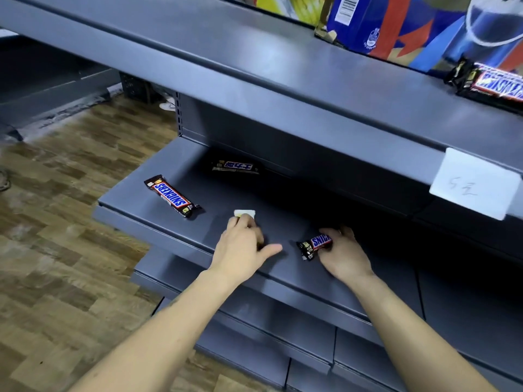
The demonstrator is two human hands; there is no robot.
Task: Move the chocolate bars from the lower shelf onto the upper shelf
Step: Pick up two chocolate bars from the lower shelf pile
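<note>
Two Snickers bars lie loose on the grey lower shelf (133, 210): one (171, 196) near its left front, another (236, 166) far back in shadow. My right hand (343, 254) grips a third Snickers bar (314, 246) at the shelf's middle, its left end sticking out. My left hand (243, 244) curls its fingers round a small white-wrapped item (244, 213) on the same shelf, thumb spread to the right. On the grey upper shelf (283, 69), at the far right, lies one more Snickers bar (492, 83).
Blue and colourful cartons (396, 26) stand at the back of the upper shelf. A white price tag holder (475, 183) hangs from the upper shelf's front edge at the right. Lower grey shelves step out beneath. Wooden floor (56, 236) lies to the left.
</note>
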